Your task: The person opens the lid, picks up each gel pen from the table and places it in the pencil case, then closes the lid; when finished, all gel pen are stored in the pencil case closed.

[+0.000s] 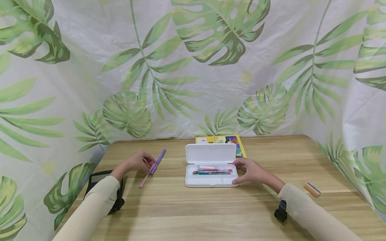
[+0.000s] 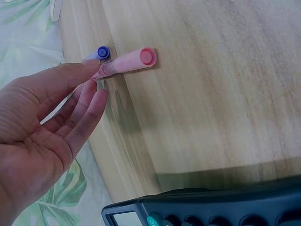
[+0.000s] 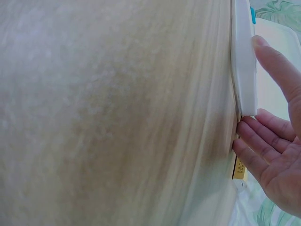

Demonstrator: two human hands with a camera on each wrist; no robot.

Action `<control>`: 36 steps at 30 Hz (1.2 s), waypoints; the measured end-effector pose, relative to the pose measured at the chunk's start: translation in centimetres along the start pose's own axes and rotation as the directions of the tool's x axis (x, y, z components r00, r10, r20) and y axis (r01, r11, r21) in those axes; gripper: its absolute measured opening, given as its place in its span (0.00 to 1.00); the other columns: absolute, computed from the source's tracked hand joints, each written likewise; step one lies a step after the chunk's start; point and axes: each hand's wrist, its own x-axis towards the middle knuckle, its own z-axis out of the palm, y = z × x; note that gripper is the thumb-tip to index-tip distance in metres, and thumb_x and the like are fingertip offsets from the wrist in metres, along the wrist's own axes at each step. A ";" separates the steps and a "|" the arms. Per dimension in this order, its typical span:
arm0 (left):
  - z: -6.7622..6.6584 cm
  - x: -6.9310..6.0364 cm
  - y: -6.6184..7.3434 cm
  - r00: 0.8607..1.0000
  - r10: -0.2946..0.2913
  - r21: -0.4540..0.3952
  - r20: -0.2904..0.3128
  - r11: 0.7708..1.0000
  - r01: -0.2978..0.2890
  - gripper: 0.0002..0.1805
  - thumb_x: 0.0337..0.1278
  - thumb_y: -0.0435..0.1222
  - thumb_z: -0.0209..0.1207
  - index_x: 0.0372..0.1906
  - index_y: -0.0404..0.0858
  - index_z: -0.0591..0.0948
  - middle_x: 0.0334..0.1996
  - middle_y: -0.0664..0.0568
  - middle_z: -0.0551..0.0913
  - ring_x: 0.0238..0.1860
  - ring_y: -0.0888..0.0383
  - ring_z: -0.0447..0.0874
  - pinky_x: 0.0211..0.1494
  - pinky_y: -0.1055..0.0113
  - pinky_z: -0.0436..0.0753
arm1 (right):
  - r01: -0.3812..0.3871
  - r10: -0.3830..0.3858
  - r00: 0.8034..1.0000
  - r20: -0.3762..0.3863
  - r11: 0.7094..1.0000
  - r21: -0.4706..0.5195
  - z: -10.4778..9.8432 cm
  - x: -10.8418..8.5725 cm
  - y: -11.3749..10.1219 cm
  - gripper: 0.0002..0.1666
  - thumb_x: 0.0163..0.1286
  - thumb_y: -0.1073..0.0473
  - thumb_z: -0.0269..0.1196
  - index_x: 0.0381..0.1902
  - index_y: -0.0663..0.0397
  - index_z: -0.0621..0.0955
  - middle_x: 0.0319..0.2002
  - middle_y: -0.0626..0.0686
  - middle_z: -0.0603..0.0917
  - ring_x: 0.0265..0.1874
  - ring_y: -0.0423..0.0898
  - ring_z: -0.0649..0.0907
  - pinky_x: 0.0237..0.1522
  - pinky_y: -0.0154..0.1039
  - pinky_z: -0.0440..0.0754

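My left hand [image 1: 139, 161] pinches a pink pen [image 1: 145, 180] between thumb and fingers, just above the left part of the table. In the left wrist view, the blunt end of that pink pen [image 2: 134, 60] points away from the fingertips. A purple pen [image 1: 158, 161] lies right beside it. A white pencil case [image 1: 199, 181] stands with its lid raised, and several pens [image 1: 212, 172] lie inside. My right hand [image 1: 249, 170] holds the case's right end, thumb at the front corner and fingers toward the back. In the right wrist view, fingertips [image 3: 242, 127] touch the white case [image 3: 243, 70].
Behind the pencil case lies a yellow book or booklet [image 1: 241, 147]. A dark calculator [image 1: 98, 177] sits under the left forearm at the table's left edge. An orange, white and blue eraser [image 1: 312, 189] is on the right. A leaf-patterned curtain [image 1: 169, 83] hangs behind the table [image 1: 193, 211].
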 end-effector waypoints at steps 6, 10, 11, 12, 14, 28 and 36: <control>0.1 0.0 -0.2 1.000 0.004 -0.006 -0.009 1.000 -0.005 0.24 0.36 0.19 0.72 0.47 0.20 0.82 0.38 0.34 0.85 0.38 0.52 0.85 0.38 0.71 0.82 | 0.007 -0.007 1.000 0.001 1.000 0.002 0.0 0.0 0.2 0.39 0.48 0.49 0.83 0.54 0.60 0.81 0.50 0.55 0.85 0.54 0.52 0.81 0.63 0.58 0.79; 0.1 -0.1 -0.4 1.000 -0.009 -0.002 -0.026 1.000 0.009 0.23 0.36 0.20 0.73 0.45 0.22 0.82 0.37 0.34 0.84 0.37 0.53 0.84 0.38 0.71 0.82 | 0.001 -0.001 1.000 -0.003 1.000 -0.002 0.0 0.0 0.1 0.39 0.48 0.49 0.83 0.55 0.61 0.81 0.50 0.55 0.85 0.54 0.52 0.81 0.64 0.58 0.78; 0.1 -0.2 -0.4 1.000 -0.014 0.001 -0.028 1.000 0.014 0.23 0.36 0.20 0.73 0.45 0.22 0.82 0.37 0.34 0.84 0.36 0.53 0.84 0.37 0.70 0.82 | -0.004 0.004 1.000 -0.004 1.000 -0.004 0.0 0.0 0.1 0.40 0.48 0.49 0.83 0.55 0.61 0.81 0.51 0.55 0.85 0.54 0.52 0.81 0.64 0.58 0.78; 0.1 -0.2 -0.4 0.999 -0.027 0.000 -0.033 1.000 0.027 0.23 0.37 0.21 0.73 0.45 0.23 0.82 0.37 0.35 0.84 0.35 0.55 0.83 0.36 0.70 0.82 | -0.009 0.009 1.000 -0.006 1.000 -0.008 0.0 0.0 0.1 0.40 0.48 0.49 0.83 0.55 0.61 0.81 0.51 0.55 0.85 0.54 0.52 0.81 0.64 0.58 0.78; 0.1 -0.4 -0.5 0.999 -0.038 -0.003 -0.034 0.999 0.038 0.22 0.38 0.21 0.73 0.45 0.23 0.82 0.36 0.35 0.83 0.33 0.57 0.81 0.34 0.68 0.82 | -0.016 0.016 1.000 -0.008 1.000 -0.013 -0.1 0.0 0.1 0.40 0.48 0.48 0.83 0.55 0.61 0.81 0.52 0.55 0.85 0.55 0.52 0.81 0.65 0.58 0.78; 0.1 -0.8 -1.1 0.998 -0.058 -0.056 -0.025 0.997 0.057 0.15 0.46 0.23 0.72 0.42 0.22 0.84 0.34 0.34 0.84 0.28 0.57 0.81 0.30 0.61 0.86 | -0.007 0.007 1.000 -0.005 1.000 -0.011 0.0 -0.1 -0.1 0.40 0.48 0.49 0.83 0.55 0.62 0.81 0.51 0.55 0.85 0.54 0.52 0.81 0.65 0.58 0.78; 0.0 -0.8 -1.1 0.997 -0.077 -0.065 -0.020 0.995 0.075 0.14 0.47 0.22 0.71 0.41 0.23 0.85 0.34 0.35 0.86 0.27 0.57 0.82 0.32 0.58 0.87 | -0.010 0.010 1.000 0.001 1.000 0.001 -0.1 -0.1 -0.2 0.40 0.48 0.50 0.83 0.55 0.62 0.81 0.52 0.56 0.85 0.55 0.53 0.81 0.65 0.58 0.77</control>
